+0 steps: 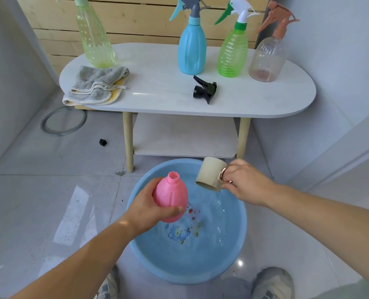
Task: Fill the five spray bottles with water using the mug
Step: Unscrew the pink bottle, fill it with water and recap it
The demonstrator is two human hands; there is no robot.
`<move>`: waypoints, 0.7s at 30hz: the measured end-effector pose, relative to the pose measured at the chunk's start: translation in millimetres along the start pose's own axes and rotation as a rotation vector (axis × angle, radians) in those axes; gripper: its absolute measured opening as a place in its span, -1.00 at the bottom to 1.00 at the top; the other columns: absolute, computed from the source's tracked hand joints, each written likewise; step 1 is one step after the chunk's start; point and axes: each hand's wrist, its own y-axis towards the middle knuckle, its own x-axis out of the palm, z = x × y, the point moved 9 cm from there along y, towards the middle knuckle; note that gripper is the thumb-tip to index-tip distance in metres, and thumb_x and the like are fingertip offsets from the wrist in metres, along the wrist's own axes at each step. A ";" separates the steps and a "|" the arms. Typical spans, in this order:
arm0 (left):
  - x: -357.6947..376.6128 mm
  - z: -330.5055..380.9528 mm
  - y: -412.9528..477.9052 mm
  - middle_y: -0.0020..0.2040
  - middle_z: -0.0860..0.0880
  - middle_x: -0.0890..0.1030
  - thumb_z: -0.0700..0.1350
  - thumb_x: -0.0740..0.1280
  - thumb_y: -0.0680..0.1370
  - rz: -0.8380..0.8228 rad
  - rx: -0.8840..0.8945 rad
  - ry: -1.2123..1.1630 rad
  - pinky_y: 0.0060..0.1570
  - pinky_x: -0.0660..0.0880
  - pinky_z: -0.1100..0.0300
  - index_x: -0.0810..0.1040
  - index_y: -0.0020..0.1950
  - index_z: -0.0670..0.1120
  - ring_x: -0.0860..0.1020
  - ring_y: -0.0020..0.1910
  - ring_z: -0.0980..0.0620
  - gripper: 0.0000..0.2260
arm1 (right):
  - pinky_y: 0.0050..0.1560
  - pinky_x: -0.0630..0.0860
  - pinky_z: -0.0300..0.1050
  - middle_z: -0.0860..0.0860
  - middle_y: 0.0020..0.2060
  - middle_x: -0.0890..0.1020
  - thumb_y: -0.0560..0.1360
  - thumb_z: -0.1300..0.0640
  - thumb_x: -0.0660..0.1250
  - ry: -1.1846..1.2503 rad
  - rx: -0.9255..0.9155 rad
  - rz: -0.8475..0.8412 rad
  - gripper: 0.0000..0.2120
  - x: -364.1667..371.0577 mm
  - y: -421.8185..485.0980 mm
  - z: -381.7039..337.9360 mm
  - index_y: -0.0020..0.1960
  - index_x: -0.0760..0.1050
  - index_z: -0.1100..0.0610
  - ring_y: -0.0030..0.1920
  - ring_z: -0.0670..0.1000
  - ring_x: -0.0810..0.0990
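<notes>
Pink bottle (170, 199), with its cap off and the neck open, is standing almost upright above the blue basin (157, 255) on the floor, at 6 o'clock from the bench (157, 91). The left hand (144, 209) is holding it, fingers wrapping its body. At 3 o'clock from the bottle, the right hand (243, 182) is gripping the beige mug (210, 173) by the handle; the mug is tilting mouth-down toward the water. I cannot tell if it is carrying water. I am thinking a scoop is the step now. To do it well, the mug lip should be coming right over the narrow neck, pouring thinly, so that any spill is falling into the basin. The black spray head (204, 91) is lying on the bench at 12 o'clock.
</notes>
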 end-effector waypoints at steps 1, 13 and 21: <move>-0.1 0.7 -0.5 0.15 0.14 0.58 -0.14 0.69 0.35 -0.001 0.002 0.000 -0.13 0.58 0.31 0.45 0.25 0.23 0.59 0.09 0.15 -0.37 | 0.17 0.42 -0.15 -0.02 -0.19 0.64 0.54 -0.02 0.36 -0.031 -0.029 0.031 -0.74 -4.0 0.0 -0.9 -0.22 0.58 0.13 0.04 0.08 0.50; -3.0 28.1 -7.1 0.18 0.11 0.59 0.08 0.65 0.13 -0.017 0.047 -0.040 -0.16 0.61 0.30 0.47 0.23 0.26 0.61 0.14 0.09 -0.29 | 0.08 0.53 -0.09 -0.06 -0.17 0.66 0.48 0.02 0.43 0.019 -0.102 0.306 -0.80 -69.4 -8.9 -15.9 -0.19 0.63 0.15 0.05 0.08 0.57; -18.8 88.4 -17.0 0.13 0.08 0.64 0.15 0.63 0.07 0.018 0.173 -0.025 -0.12 0.62 0.31 0.52 0.24 0.24 0.63 0.03 0.25 -0.25 | -0.11 0.62 -0.08 0.08 -0.20 0.64 0.60 0.03 0.28 0.751 0.429 0.363 -0.77 -117.7 -21.9 30.4 -0.16 0.53 0.14 -0.16 0.00 0.67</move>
